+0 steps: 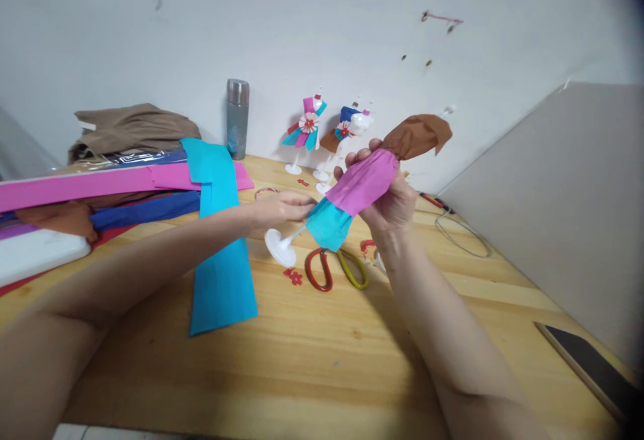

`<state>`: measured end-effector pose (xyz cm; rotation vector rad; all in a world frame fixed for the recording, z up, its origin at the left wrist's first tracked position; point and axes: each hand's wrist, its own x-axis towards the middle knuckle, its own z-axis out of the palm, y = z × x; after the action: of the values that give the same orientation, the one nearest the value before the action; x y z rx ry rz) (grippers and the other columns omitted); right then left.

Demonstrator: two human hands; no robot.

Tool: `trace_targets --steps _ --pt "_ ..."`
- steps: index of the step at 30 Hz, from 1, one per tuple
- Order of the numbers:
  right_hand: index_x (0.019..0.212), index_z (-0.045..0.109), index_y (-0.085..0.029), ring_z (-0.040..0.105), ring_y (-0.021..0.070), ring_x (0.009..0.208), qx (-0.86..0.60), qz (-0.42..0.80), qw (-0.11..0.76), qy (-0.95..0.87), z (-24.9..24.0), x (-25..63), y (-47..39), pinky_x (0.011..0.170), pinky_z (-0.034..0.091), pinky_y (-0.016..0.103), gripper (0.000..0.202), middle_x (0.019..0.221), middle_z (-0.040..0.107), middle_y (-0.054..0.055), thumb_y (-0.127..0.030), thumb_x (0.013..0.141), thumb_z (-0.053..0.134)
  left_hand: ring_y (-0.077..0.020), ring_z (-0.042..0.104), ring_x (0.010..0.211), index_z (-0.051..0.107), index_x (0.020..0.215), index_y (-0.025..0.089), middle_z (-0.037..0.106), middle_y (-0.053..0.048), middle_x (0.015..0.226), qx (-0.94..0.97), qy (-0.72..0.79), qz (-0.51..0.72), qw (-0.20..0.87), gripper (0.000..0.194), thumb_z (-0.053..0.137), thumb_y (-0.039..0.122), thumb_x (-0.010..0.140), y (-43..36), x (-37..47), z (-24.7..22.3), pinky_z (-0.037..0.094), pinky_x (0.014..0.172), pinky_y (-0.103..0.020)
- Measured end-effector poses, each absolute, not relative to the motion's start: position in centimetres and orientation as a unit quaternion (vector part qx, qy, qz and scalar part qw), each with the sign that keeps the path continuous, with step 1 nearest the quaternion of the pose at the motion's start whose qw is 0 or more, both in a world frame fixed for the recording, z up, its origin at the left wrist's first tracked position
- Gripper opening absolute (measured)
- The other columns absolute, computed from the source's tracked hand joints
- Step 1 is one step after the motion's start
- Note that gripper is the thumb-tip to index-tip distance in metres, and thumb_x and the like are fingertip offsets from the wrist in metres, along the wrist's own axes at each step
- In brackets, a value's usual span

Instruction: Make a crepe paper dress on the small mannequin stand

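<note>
My right hand is wrapped round the middle of a small mannequin figure dressed in crepe paper, which tilts up to the right. The figure has a brown paper top, a pink paper layer and a turquoise paper layer at the lower end. Its white round base hangs out at the lower left. Beside the turquoise layer is my left hand, fingers together at the paper's edge; what they pinch, if anything, is hidden. Scissors with red and yellow handles lie below the figure.
A turquoise paper strip lies left, beside pink and blue paper. A bottle and dressed mannequins stand at the back. Red paper pieces lie near the scissors, a phone at the right edge.
</note>
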<state>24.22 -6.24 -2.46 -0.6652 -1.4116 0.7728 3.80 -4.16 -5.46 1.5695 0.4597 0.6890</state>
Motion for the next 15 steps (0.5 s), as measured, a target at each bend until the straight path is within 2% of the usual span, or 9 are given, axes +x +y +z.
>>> trace_targets --steps 4,8,11,13,15 --pt "0.104 0.061 -0.036 0.059 0.0296 0.119 -0.286 0.351 0.631 -0.630 -2.9 24.3 -6.2 0.088 0.056 0.056 0.046 0.111 0.066 0.005 -0.071 0.076 0.059 -0.0265 0.069 0.098 0.072 0.096 0.018 0.075 -0.013 0.096 0.608 0.157 0.181 0.757 0.048 0.069 0.062 0.076 -4.1 4.0 -6.4 0.053 0.083 -0.037" --pt "0.107 0.062 -0.036 0.058 0.0315 0.121 -0.270 0.364 0.636 -0.625 -3.3 25.2 -5.9 0.087 0.055 0.058 0.047 0.115 0.066 0.005 -0.069 0.074 0.061 -0.0275 0.071 0.091 0.072 0.093 0.017 0.075 -0.015 0.088 0.569 0.159 0.115 0.799 0.066 0.052 0.078 0.079 -3.8 3.9 -7.3 0.054 0.078 -0.037" --pt "0.104 0.064 -0.035 0.059 0.0325 0.121 -0.273 0.372 0.643 -0.611 -3.4 25.7 -5.8 0.088 0.055 0.059 0.048 0.117 0.067 0.006 -0.068 0.069 0.066 -0.0266 0.071 0.076 0.073 0.089 0.013 0.073 -0.016 0.077 0.578 0.124 0.073 0.803 0.078 0.051 0.085 0.072 -3.8 3.5 -7.3 0.054 0.069 -0.037" --pt "0.102 0.064 -0.034 0.060 0.0323 0.120 -0.282 0.382 0.641 -0.603 -3.1 25.7 -5.8 0.088 0.054 0.058 0.050 0.118 0.069 0.005 -0.068 0.067 0.068 -0.0223 0.068 0.065 0.071 0.081 0.012 0.071 -0.012 0.069 0.598 0.109 0.108 0.787 0.068 0.066 0.079 0.066 -4.0 3.4 -7.2 0.053 0.064 -0.034" --pt "0.101 0.065 -0.032 0.062 0.0312 0.117 -0.287 0.402 0.634 -0.595 -2.6 25.6 -5.7 0.089 0.054 0.055 0.049 0.118 0.070 0.005 -0.065 0.065 0.071 -0.0166 0.064 0.058 0.067 0.071 0.013 0.068 -0.008 0.063 0.612 0.129 0.182 0.759 0.053 0.080 0.064 0.063 -4.5 3.6 -7.1 0.049 0.059 -0.029"
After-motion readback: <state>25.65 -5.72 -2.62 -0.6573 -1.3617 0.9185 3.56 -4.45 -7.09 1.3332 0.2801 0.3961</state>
